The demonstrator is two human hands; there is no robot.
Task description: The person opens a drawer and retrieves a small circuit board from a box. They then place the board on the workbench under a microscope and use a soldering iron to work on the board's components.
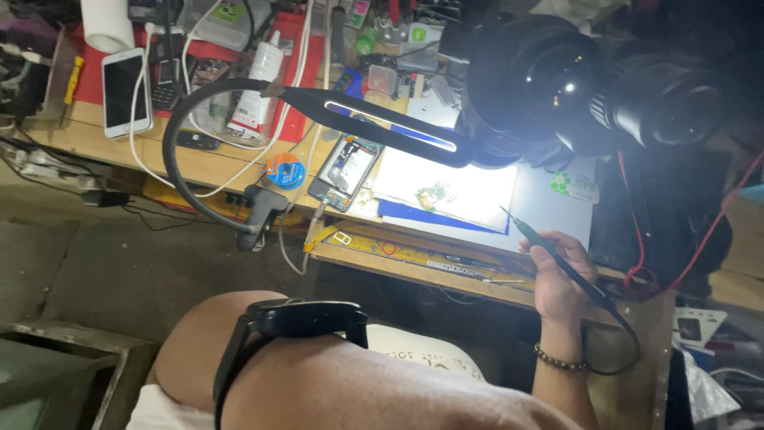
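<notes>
Gripping a soldering iron (557, 259) in our right hand (557, 279), fingers pinching it | tip hanging just right of the lit circuit board (434, 195) | left hand unseen, only a watch-strapped forearm (318, 366) | risk: trailing cord snagging, iron scorching the desk (414, 267).

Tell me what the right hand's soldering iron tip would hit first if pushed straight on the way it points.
Probably the small green circuit board on the lit white mat. The right hand aims the soldering iron up-left toward it, though depth is uncertain.

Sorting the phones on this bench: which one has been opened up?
The phone under the lamp arm, its insides exposed. The white phone at far left is closed, dark screen up.
</notes>
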